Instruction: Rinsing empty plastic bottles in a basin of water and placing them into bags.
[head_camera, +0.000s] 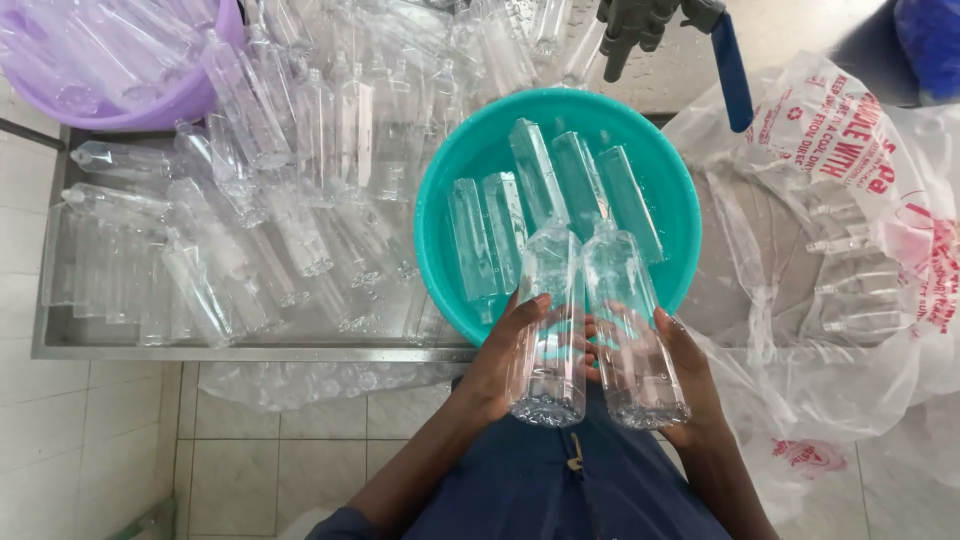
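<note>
Steel sink (60, 345) is holding many clear bottles.
Left hand (497, 372) and right hand (688, 372) are each gripping one bottle (548, 330), (630, 330), maybe rinsing them, at 6 o'clock of the teal basin (440, 230).

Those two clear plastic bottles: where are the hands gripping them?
Left hand grips one clear plastic bottle and right hand the other, each around the lower body.

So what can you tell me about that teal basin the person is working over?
The teal basin is round, smooth and looks like plastic, with a rolled rim. It sits on the front edge of a metal tray, beside a heap of clear bottles and under a tap. About five clear bottles lie inside it, apparently in water. The left hand and right hand each hold a clear bottle over its near rim; whether they touch the rim I cannot tell.
</note>
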